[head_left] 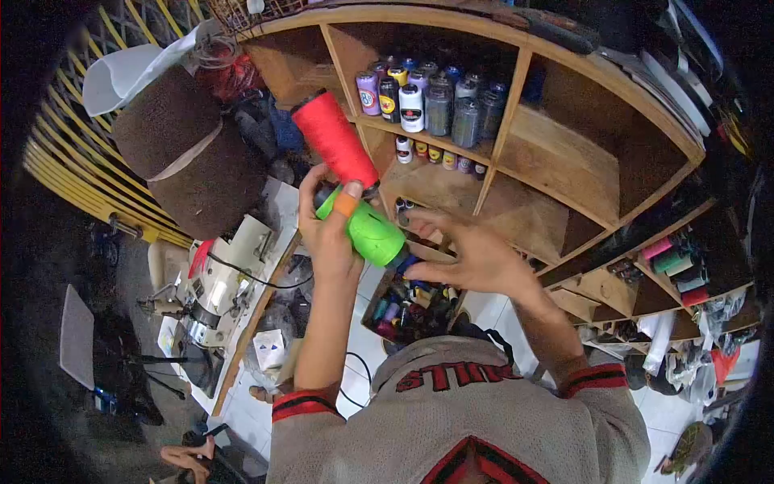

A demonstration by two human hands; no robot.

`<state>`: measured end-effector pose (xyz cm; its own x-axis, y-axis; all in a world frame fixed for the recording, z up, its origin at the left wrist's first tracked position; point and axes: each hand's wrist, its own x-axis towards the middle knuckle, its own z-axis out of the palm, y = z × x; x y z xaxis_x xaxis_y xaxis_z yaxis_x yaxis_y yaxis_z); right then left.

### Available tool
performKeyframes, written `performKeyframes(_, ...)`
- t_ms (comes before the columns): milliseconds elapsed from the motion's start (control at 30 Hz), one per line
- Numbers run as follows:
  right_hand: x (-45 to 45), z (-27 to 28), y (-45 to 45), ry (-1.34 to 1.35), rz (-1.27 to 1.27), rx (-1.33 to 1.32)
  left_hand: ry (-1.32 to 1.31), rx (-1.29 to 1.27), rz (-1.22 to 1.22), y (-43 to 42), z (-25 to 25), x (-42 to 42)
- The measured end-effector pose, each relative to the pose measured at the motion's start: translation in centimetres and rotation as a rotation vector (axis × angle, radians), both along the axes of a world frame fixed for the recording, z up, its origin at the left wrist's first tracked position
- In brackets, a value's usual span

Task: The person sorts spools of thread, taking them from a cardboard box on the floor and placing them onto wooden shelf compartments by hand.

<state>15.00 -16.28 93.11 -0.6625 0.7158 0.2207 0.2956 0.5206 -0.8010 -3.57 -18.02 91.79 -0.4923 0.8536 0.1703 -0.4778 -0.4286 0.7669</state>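
Observation:
My left hand [329, 238] is closed around two cones of sewing thread, held end to end at a slant. The upper one is a red thread cone [337, 139] with dark ends; the lower is a bright green thread cone [372, 232]. An orange patch [347, 203] shows by my left thumb; I cannot tell what it is. Just right of the green cone, my right hand [476, 250] has its fingers apart, slightly blurred, near the cone's lower end. Under the hands, a box [373, 313] on the floor holds many mixed spools.
A wooden shelf unit [556, 181] stands ahead, with dark, white and purple thread cones [439, 109] in one compartment. To the left, a white sewing machine [234, 266] sits on a table beside a large brown roll [185, 153]. More colored cones [677, 262] lie at right.

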Motion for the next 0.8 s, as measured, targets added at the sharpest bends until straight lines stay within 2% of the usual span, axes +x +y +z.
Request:
performKeyframes(67, -2.1, -1.2, -0.6, 0.017, -0.095, 0.069, -0.005, 0.007, 0.005, 0.3, -0.1, 0.7)
performKeyframes(167, -2.3, -2.2, -0.6, 0.120, -0.077, 0.040, -0.019, 0.019, -0.017, 0.5, -0.2, 1.1)
performKeyframes(267, -0.3, -2.9, -0.2, -0.032, -0.022, -0.210, 0.025, 0.027, 0.060, 0.9, -0.6, 0.4)
performKeyframes(333, 2.5, -5.3, 0.9, 0.006, 0.129, -0.309, 0.049, 0.085, 0.074, 1.7, -1.0, -0.9)
performKeyframes(367, 4.0, -6.5, 0.8, 0.170, 0.145, -0.460, 0.080, -0.012, 0.150, 1.8, -0.8, -1.7)
performKeyframes(433, 8.2, -9.5, 0.9, 0.396, 0.234, -0.918, 0.076, 0.008, 0.178, 2.1, -1.1, -3.2)
performKeyframes(500, 11.0, -10.5, -0.2, 0.988, 0.237, -1.276, 0.104, 0.017, 0.200, 2.3, -0.8, -3.5)
performKeyframes(533, 12.2, -10.4, 0.3, 1.118, 0.220, -1.189, 0.096, 0.015, 0.192, 2.5, -1.3, -3.8)
performKeyframes(567, 13.9, -11.5, 1.3, 1.158, -0.014, -1.133, 0.089, 0.007, 0.188, 2.7, -2.1, -3.9)
performKeyframes(600, 14.8, -9.4, 2.5, 1.093, -0.147, -0.932, 0.077, -0.004, 0.173, 2.9, -2.7, -3.4)
performKeyframes(633, 15.9, -8.6, 4.6, 0.973, -0.384, -0.828, 0.062, -0.019, 0.160, 3.0, -3.4, -2.9)
performKeyframes(667, 17.2, -9.3, 8.0, 0.934, -0.517, -0.665, 0.046, -0.037, 0.153, 3.0, -4.2, -2.4)
performKeyframes(700, 19.5, -10.9, 12.4, 0.699, -0.638, -0.438, 0.076, -0.075, 0.142, 3.2, -5.1, -1.8)
performKeyframes(800, 19.4, -6.3, 20.0, 0.427, -0.875, -0.042, 0.099, -0.154, 0.094, 3.8, -7.4, 1.0)
